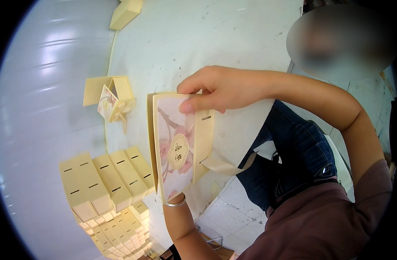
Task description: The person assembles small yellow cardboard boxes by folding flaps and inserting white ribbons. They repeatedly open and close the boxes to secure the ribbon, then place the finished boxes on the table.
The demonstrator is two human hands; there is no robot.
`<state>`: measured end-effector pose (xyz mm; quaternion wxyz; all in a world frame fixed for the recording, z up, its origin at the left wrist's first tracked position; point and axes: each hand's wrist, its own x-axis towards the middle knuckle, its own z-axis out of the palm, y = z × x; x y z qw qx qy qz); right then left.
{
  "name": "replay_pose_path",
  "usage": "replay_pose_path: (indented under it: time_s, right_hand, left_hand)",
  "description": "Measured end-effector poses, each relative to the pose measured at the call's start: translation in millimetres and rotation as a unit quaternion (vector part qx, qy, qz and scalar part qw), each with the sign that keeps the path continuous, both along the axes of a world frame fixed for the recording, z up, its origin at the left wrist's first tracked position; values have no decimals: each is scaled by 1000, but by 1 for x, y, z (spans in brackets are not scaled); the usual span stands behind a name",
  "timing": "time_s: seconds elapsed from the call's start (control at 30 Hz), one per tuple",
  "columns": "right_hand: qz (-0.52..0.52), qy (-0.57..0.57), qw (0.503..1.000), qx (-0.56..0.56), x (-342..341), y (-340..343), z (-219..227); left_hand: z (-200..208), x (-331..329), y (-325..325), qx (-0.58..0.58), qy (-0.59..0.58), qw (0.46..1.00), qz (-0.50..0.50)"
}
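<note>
Pale tabletop (176, 47) behind floral box (176, 125)

The cream box (176, 130) has a pink floral pattern, its ribbon (222, 167) ivory

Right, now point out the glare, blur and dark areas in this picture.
In the head view, white glare streaks cross the pale glossy surface on the left; a soft-edged oval blur masks the upper right; black fisheye shading fills the corners. Also in the head view, the flowered box being held looks fairly sharp.
</note>
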<state>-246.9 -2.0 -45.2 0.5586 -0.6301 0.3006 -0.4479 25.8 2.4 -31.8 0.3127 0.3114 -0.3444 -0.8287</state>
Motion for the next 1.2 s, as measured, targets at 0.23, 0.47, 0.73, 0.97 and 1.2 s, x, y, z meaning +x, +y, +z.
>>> replay_pose_path:
  time_s: [0.23, 0.47, 0.73, 0.97, 1.2]
  right_hand:
    - [2, 3, 1000, 3, -1, -2, -1]
    - [5, 8, 1000, 11, -3, -1, 1]
    - [7, -6, 1000, 8, -1, -2, -2]
    - [9, -23, 1000, 5, 1, -1, 1]
    - [41, -33, 998, 35, -4, 1, 0]
  left_hand:
    - [-5, 5, -8, 93, 68, 993, -11]
    - [-10, 21, -5, 124, -35, 986, 106]
    - [-3, 7, -2, 83, 33, 994, 58]
    - [-30, 40, -10, 161, 147, 976, 16]
    - [9, -4, 5, -29, 10, 999, -26]
